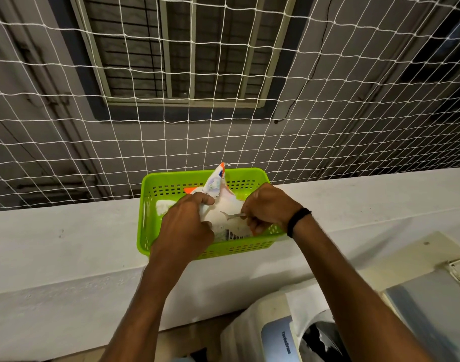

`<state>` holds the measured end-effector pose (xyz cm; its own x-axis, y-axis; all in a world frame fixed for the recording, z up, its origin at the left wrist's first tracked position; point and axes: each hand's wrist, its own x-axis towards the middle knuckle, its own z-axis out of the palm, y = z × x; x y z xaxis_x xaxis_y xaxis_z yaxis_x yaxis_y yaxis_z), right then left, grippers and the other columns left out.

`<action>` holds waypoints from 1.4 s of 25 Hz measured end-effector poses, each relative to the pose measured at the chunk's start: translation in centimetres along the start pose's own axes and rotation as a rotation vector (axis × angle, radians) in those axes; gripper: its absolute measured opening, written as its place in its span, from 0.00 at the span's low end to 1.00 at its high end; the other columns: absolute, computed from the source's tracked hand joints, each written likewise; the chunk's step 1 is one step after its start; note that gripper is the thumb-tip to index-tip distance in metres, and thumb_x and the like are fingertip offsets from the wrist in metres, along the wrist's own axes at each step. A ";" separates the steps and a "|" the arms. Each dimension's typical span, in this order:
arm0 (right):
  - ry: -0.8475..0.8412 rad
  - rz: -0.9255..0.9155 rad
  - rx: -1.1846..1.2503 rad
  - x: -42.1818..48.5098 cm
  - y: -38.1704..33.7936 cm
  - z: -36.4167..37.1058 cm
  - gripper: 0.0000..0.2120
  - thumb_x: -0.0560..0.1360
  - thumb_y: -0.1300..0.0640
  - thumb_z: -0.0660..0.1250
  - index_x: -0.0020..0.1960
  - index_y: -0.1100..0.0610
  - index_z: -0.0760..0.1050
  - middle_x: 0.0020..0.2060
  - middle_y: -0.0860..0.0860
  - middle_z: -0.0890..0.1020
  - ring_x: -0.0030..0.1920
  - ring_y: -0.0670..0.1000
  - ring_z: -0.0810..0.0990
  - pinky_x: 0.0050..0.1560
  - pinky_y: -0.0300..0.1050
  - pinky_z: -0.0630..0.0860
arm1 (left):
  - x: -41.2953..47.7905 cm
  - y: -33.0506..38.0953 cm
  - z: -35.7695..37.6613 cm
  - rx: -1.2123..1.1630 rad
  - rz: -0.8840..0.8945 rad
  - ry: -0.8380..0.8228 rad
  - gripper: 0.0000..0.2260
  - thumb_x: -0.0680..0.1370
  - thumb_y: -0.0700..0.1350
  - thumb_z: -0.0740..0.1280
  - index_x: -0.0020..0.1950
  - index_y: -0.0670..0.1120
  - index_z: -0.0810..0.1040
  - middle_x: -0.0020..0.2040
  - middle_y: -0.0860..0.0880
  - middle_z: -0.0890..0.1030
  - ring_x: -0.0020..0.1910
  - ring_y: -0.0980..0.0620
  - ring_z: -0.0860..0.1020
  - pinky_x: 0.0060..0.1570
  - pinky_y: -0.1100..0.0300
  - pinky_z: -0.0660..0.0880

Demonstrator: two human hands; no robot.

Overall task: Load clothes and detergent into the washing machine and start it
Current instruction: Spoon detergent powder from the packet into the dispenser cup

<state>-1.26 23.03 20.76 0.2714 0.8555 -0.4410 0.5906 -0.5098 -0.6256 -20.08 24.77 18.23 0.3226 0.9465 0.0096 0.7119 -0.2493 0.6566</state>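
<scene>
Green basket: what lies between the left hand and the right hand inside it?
The head view shows a white detergent pouch between the left hand and right hand; both hold it.

Basket [239, 248]: green moulded plastic, glossy, perforated walls. Pouch [225, 205]: thin plastic film, glossy, crinkled. Ledge [67, 244]: painted, matt white, slightly rough. Net [328, 100]: white knotted cord. Washer [275, 338]: smooth plastic casing, light sheen. Wristband [298, 222]: black, matt.

Light is dim and flat, without hard shadows. The upper frame sinks into murk; the white ledge [67, 231] and green basket [145, 231] at centre read brightest. Wide-angle distortion bows the netting [303, 142] toward the edges. The washing machine [275, 340] at lower right is soft.
</scene>
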 end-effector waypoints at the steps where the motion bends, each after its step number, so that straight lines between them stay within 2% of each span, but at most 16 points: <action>1: 0.001 0.012 0.056 0.0 0.0 0.0 0.13 0.74 0.66 0.60 0.45 0.73 0.80 0.28 0.58 0.81 0.26 0.55 0.80 0.29 0.42 0.79 | 0.0 -0.1 0.0 -0.003 0.004 0.001 0.23 0.70 0.39 0.75 0.63 0.53 0.77 0.64 0.51 0.78 0.58 0.47 0.76 0.55 0.57 0.73; 4: 0.024 0.053 0.162 -0.3 0.1 -0.1 0.12 0.75 0.67 0.60 0.43 0.74 0.80 0.26 0.58 0.80 0.23 0.54 0.79 0.23 0.39 0.75 | 0.0 -0.1 0.0 -0.010 0.009 0.005 0.23 0.70 0.39 0.75 0.63 0.53 0.77 0.64 0.51 0.78 0.58 0.48 0.76 0.55 0.58 0.73; 7: 0.061 0.055 0.220 -1.0 0.3 -0.7 0.11 0.74 0.68 0.61 0.40 0.71 0.80 0.29 0.61 0.80 0.23 0.54 0.78 0.23 0.39 0.75 | 0.0 -0.2 0.1 -0.008 0.015 0.011 0.23 0.70 0.38 0.75 0.63 0.53 0.77 0.63 0.51 0.78 0.57 0.48 0.77 0.54 0.59 0.72; 10: 0.086 0.063 0.298 -1.9 0.6 -1.5 0.09 0.75 0.68 0.64 0.42 0.72 0.80 0.26 0.58 0.78 0.20 0.50 0.77 0.21 0.36 0.73 | 0.1 -0.3 0.2 -0.006 0.024 0.011 0.23 0.69 0.38 0.75 0.62 0.53 0.78 0.62 0.51 0.78 0.57 0.48 0.77 0.53 0.59 0.72; 12: 0.096 0.060 0.338 -2.3 0.6 -1.7 0.09 0.76 0.69 0.63 0.43 0.72 0.80 0.26 0.57 0.77 0.18 0.47 0.76 0.20 0.35 0.71 | 0.1 -0.3 0.2 -0.006 0.025 0.009 0.23 0.69 0.39 0.75 0.62 0.53 0.78 0.62 0.51 0.78 0.57 0.47 0.77 0.53 0.58 0.72; 15: 0.129 0.067 0.344 -2.5 0.5 -1.6 0.10 0.75 0.69 0.61 0.39 0.70 0.79 0.25 0.57 0.77 0.18 0.48 0.76 0.19 0.35 0.71 | 0.0 -0.4 0.2 0.001 0.015 0.013 0.23 0.70 0.40 0.75 0.62 0.54 0.78 0.61 0.50 0.78 0.57 0.46 0.77 0.52 0.58 0.72; 19: 0.137 0.057 0.364 -2.8 0.4 -1.6 0.09 0.74 0.69 0.63 0.44 0.75 0.79 0.27 0.59 0.78 0.19 0.49 0.76 0.21 0.36 0.72 | 0.0 -0.3 0.2 0.001 0.009 0.023 0.22 0.70 0.40 0.75 0.62 0.54 0.78 0.62 0.50 0.78 0.56 0.47 0.77 0.51 0.59 0.71; 23: 0.103 0.046 0.426 -3.5 0.6 -2.3 0.09 0.74 0.70 0.62 0.47 0.75 0.79 0.27 0.57 0.77 0.19 0.47 0.74 0.21 0.35 0.70 | 0.1 -0.4 0.3 -0.006 0.011 0.031 0.21 0.70 0.39 0.75 0.61 0.54 0.79 0.63 0.50 0.78 0.57 0.46 0.77 0.53 0.59 0.72; 29: 0.082 0.067 0.491 -4.6 1.6 -3.2 0.11 0.75 0.71 0.59 0.50 0.72 0.80 0.27 0.54 0.76 0.20 0.46 0.73 0.20 0.34 0.69 | -0.2 -0.5 0.5 -0.049 0.085 0.079 0.18 0.70 0.36 0.74 0.56 0.55 0.83 0.61 0.50 0.79 0.58 0.47 0.78 0.55 0.58 0.73; 32: 0.086 0.042 0.508 -5.4 2.3 -3.6 0.12 0.74 0.72 0.58 0.49 0.72 0.80 0.26 0.54 0.76 0.21 0.46 0.73 0.21 0.34 0.69 | -0.4 -0.4 0.6 -0.062 0.142 0.122 0.19 0.69 0.34 0.74 0.54 0.54 0.84 0.59 0.50 0.79 0.58 0.47 0.78 0.56 0.59 0.73; 35: 0.098 0.028 0.538 -6.5 3.3 -4.2 0.12 0.75 0.72 0.59 0.47 0.71 0.81 0.26 0.54 0.75 0.21 0.46 0.72 0.21 0.35 0.69 | -0.6 -0.2 0.8 -0.061 0.221 0.209 0.20 0.67 0.32 0.71 0.53 0.53 0.84 0.57 0.49 0.80 0.57 0.44 0.78 0.59 0.53 0.75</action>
<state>2.14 16.22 24.28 0.3661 0.8325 -0.4159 0.1171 -0.4846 -0.8669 -19.89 24.10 17.51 0.3261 0.8938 0.3079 0.5979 -0.4474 0.6651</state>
